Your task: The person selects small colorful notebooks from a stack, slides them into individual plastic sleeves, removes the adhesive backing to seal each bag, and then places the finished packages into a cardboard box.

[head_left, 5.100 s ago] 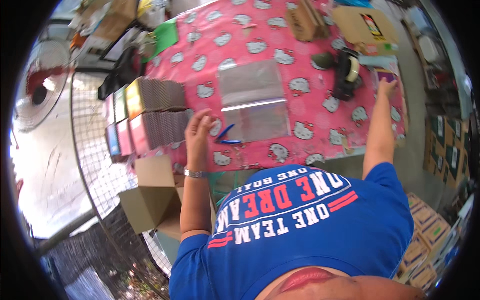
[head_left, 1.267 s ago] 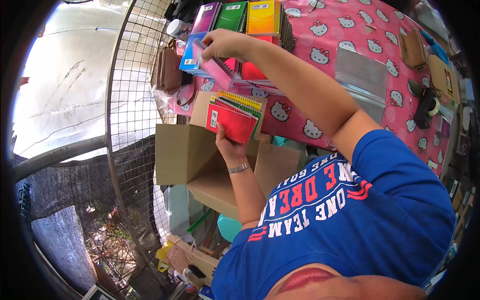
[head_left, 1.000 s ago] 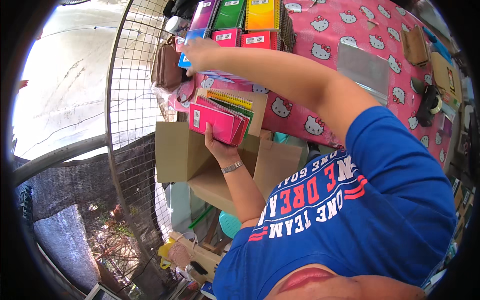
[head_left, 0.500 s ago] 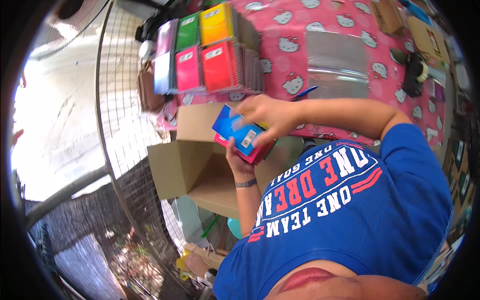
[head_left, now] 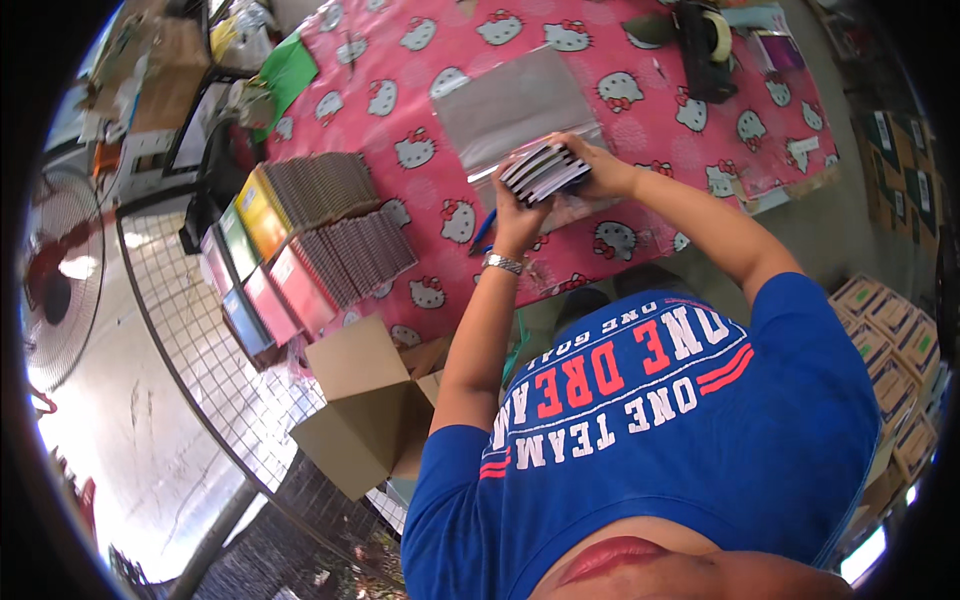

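Note:
A small stack of spiral notebooks [head_left: 546, 172] is held between my two hands over the table, its edges facing up. My left hand [head_left: 517, 217], with a watch at the wrist, grips the stack's left end. My right hand [head_left: 606, 172] closes on the right end. Beneath and beyond the stack lie clear plastic sleeves [head_left: 510, 100] on the pink table cover [head_left: 390, 145]. A blue pen [head_left: 483, 233] rests just left of my left hand.
Rows of coloured spiral notebooks [head_left: 320, 240] stand at the table's left. An open cardboard box [head_left: 365, 425] sits below them, beside a wire mesh panel [head_left: 190, 310]. A black tape dispenser [head_left: 703, 55] is at the far right. Stacked boxes [head_left: 890, 350] stand on the right side.
Both hands have carried the notebooks from beside the open box to above the plastic sleeves. The stack has turned from cover up to edges up, and my right hand now grips it. The view has swung right.

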The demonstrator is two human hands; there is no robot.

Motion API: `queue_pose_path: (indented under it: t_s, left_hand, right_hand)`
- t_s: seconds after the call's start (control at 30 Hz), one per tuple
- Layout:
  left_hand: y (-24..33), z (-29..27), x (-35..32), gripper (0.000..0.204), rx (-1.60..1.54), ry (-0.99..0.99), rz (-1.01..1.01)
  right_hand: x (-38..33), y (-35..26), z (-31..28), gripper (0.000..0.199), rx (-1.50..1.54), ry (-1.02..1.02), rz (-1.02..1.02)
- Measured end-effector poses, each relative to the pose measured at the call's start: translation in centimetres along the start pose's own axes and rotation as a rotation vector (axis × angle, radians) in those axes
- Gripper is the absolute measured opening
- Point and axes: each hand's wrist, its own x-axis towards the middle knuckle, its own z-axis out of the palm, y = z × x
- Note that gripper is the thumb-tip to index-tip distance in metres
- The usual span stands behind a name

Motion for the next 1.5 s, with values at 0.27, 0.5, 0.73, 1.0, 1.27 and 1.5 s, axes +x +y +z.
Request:
queue_pose_path:
  t_s: [0.27,0.5,0.73,1.0,1.27,1.5]
  left_hand:
    - [-1.0,-0.3,-0.3,0.081,0.149,0.033,-0.118]
    - [-5.4,-0.9,0.2,0.080,0.480,-0.013,0.173]
    - [-5.2,-2.2,0.4,0.076,0.481,-0.052,0.180]
    - [1.2,-5.6,6.4,0.060,0.121,-0.311,-0.325]
    - [-0.2,-6.7,13.3,0.056,0.719,-0.150,-0.298]
    - [-1.4,-5.8,10.5,0.058,0.156,0.105,-0.654]
  right_hand:
    - [0.4,-2.6,0.6,0.088,0.102,0.049,-0.009]
    - [-0.6,0.3,2.6,0.085,0.026,0.082,-0.090]
    - [2.9,-9.1,-4.8,0.082,-0.449,-0.152,-0.123]
    - [3.2,-7.4,-5.7,0.062,-0.056,-0.020,0.434]
    - [2.6,-1.8,-0.4,0.051,0.791,0.384,1.036]
    - [2.6,-1.2,-0.2,0.058,0.542,0.242,1.046]
